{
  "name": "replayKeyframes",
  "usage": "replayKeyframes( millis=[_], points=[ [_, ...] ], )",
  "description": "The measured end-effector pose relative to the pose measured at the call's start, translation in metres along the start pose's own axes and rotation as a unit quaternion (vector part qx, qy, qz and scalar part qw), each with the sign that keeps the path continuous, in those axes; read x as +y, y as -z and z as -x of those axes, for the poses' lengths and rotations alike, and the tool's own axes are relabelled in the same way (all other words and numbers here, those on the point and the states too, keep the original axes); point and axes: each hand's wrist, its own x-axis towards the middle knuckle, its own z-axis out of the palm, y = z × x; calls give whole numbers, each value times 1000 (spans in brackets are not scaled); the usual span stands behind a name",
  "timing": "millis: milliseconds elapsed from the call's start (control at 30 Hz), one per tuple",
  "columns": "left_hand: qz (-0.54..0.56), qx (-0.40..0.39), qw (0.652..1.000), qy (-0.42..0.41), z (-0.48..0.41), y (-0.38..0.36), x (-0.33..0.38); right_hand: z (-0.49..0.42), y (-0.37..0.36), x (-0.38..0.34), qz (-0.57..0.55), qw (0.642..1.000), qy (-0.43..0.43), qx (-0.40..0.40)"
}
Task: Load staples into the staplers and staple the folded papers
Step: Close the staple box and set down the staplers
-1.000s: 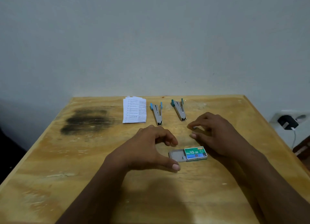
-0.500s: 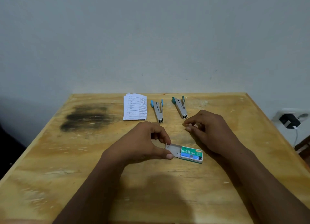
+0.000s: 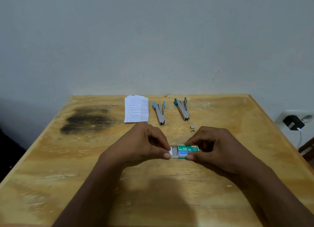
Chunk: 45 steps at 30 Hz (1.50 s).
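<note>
While everything is being carried by the tabletop (image 3: pixel 68 158), papers (image 3: pixel 136 108) and staplers (image 3: pixel 159 112) are being left at its far edge, out of the way. The box (image 3: pixel 187 149) is being pinched near the middle: sleeve by the right hand (image 3: pixel 219 148), tray (image 3: pixel 174 153) by the left hand (image 3: pixel 141 145). Being thin card, it is judged crushable and best gripped by its edges. Loose staples (image 3: pixel 192 128) are lying just beyond.

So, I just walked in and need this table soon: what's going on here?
A person is working a green staple box with both hands: the left hand pinches its slid-out grey tray, the right hand grips the sleeve. A small block of staples lies on the table beyond the right hand. Two staplers and the folded papers lie farther back, untouched.
</note>
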Motion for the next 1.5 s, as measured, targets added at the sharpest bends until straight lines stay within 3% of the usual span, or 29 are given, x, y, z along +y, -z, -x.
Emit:
replayKeyframes(
  millis=[167, 767, 1100, 1500],
  points=[
    [-2, 41, 999, -8, -3, -5, 0, -5, -7, 3, 4, 1000, 11, 20],
    [-30, 55, 998, -12, -5, -12, -1, -5, -11, 3, 12, 999, 31, 43],
    [-102, 60, 990, -72, -7, -11, 0, -5, -12, 0, 22, 998, 35, 51],
    [-87, 61, 994, -39, -6, -16, 0, -5, -15, -2, 24, 997, 35, 63]
  ],
)
